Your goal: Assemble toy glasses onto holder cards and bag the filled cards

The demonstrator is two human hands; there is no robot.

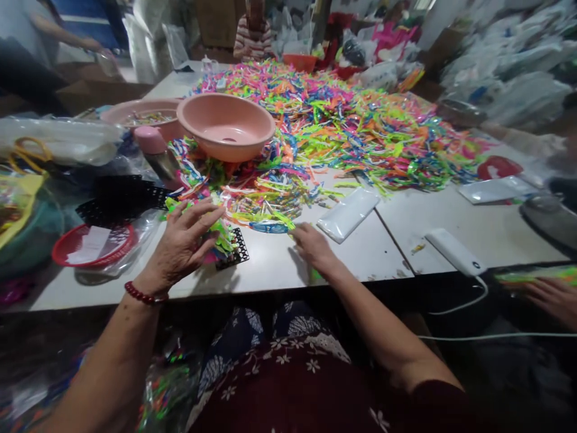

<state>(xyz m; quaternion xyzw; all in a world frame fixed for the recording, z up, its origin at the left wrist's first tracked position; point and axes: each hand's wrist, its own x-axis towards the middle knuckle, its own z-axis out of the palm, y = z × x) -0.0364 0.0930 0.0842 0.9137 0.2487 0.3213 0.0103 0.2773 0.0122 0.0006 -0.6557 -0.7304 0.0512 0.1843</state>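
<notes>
The left hand (184, 243) lies flat on bright plastic strips (216, 231). The right hand (313, 246) touches maybe 1 green strip (315, 275) near 2 pink bowls (225, 125).

Bright plastic on a worn matt tabletop

Heap of glossy neon plastic strips (342, 126) on a scuffed grey-white table (383, 246); smooth pink plastic basin (225, 126), black plastic mesh piece (234, 249), shiny clear plastic packet (348, 213).

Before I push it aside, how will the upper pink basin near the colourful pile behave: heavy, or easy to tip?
The pink basin looks like thin plastic and appears empty, so probably light. It rests partly on the loose colourful strips, so it may slide or tilt rather than stay put.
</notes>
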